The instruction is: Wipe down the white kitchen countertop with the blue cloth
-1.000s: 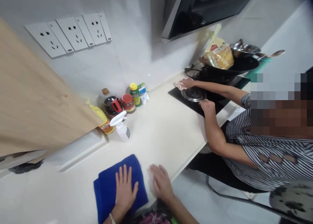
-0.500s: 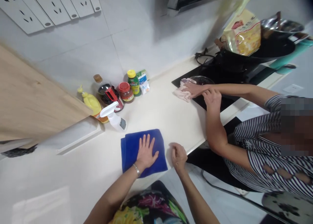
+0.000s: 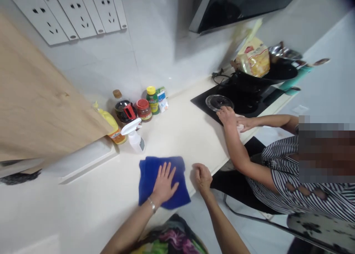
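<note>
My left hand (image 3: 165, 185) lies flat with spread fingers on a folded blue cloth (image 3: 180, 196), which rests on the pale countertop (image 3: 177, 135). A bracelet circles that wrist. Just right of the cloth, my right hand (image 3: 203, 178) rests at the counter's front edge with its fingers curled in, and nothing shows in it. A white spray bottle (image 3: 135, 138) stands behind the cloth, to the left.
Along the wall stand a yellow bottle (image 3: 111, 122), a dark sauce bottle (image 3: 124, 109), a red-lidded jar (image 3: 144, 111) and a yellow-capped green bottle (image 3: 152, 100). At right, a person in stripes (image 3: 280, 154) handles a pinkish cloth (image 3: 240, 127) beside a black cooktop (image 3: 244, 95) holding a wok (image 3: 284, 70).
The other person's cloth has moved from the cooktop's left corner toward its front edge, uncovering a round lid-like thing. My left hand stays flat on the blue cloth. The view has shifted slightly.
</note>
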`<state>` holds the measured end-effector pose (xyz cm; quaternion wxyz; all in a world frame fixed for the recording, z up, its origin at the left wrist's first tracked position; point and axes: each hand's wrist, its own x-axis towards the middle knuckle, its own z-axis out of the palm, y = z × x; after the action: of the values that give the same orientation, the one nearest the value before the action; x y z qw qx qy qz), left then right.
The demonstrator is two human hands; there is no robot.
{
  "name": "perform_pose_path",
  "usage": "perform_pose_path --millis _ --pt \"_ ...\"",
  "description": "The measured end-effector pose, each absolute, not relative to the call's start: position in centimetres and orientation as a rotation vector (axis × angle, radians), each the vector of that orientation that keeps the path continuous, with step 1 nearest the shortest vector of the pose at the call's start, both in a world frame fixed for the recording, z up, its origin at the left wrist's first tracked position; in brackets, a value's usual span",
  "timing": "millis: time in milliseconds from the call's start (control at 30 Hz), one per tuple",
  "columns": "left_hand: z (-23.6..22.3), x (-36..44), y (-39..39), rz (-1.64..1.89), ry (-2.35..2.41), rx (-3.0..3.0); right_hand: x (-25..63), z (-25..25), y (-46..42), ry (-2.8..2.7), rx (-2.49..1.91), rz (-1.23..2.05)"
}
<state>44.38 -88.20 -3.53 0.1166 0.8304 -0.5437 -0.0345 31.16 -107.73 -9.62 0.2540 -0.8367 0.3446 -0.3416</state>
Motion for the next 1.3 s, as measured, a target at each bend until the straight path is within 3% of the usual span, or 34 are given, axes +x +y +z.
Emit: perform_pose_path --millis 233,700,1300 --pt "-4.0 44.6 -75.7 0.012 -1.637 2.462 31.8 -9.8 -107.5 0.973 -2.296 -0.981" --pt "-4.7 45.6 -53.8 0.254 -0.526 2.953 30.9 -8.9 -106.8 1.021 -2.243 -0.855" --pt "-5.1 50.7 -66.8 0.282 -0.525 2.967 31.1 -8.7 -106.8 1.126 -2.251 -0.729"
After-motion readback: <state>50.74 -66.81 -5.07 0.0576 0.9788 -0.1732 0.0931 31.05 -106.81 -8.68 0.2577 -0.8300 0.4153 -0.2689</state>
